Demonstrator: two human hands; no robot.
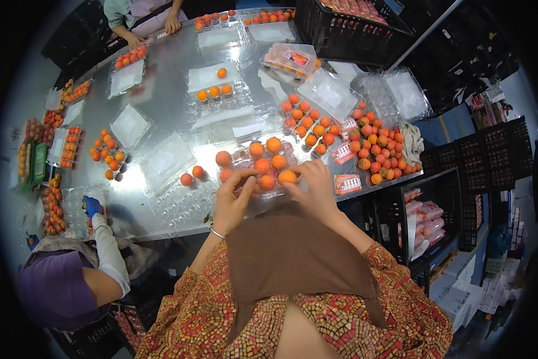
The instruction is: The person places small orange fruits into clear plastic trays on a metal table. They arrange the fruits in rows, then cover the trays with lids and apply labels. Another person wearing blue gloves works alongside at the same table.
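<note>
An orange persimmon is between the thumb and fingers of my right hand, at the near right of a clear plastic tray. My left hand is over the tray's left part with thumb and index apart and nothing visible between them. Its fingertips are close to another persimmon and partly cover a redder one. Several more persimmons sit in the tray's cups, among them one in the middle. Two loose persimmons lie to the left.
A heap of persimmons and printed label sheets lie on the right of the metal table. A filled tray is beyond my right hand. Co-workers' hands, one blue-gloved, are at the left and far edge. Black crates stand behind.
</note>
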